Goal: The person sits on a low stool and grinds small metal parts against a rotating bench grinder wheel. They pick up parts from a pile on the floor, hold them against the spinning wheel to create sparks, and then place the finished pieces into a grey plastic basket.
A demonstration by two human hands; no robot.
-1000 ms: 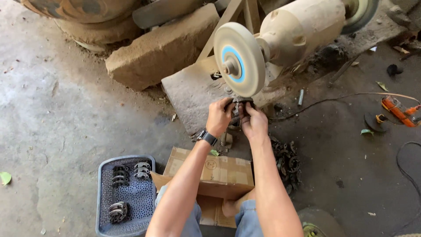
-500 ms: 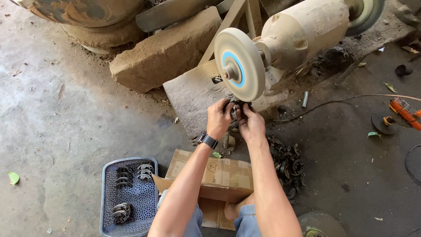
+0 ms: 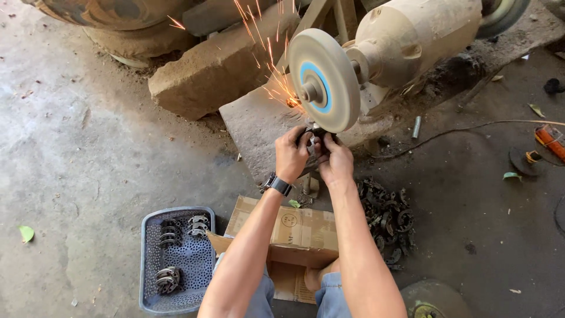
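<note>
My left hand and my right hand together grip a small dark metal part and press it up against the lower edge of a round grinding wheel with a blue centre. Orange sparks fly up and to the left from the contact point. A black watch is on my left wrist. The wheel sits on a beige bench grinder motor. Most of the part is hidden between my fingers.
A grey perforated plastic basket at lower left holds several metal parts. A cardboard box lies under my forearms. A heap of dark metal parts lies to the right. Stone blocks and cables lie around the grinder.
Sparks now fly from the wheel where none showed before. My hands have stayed under the wheel with the part, pressed a little closer to it.
</note>
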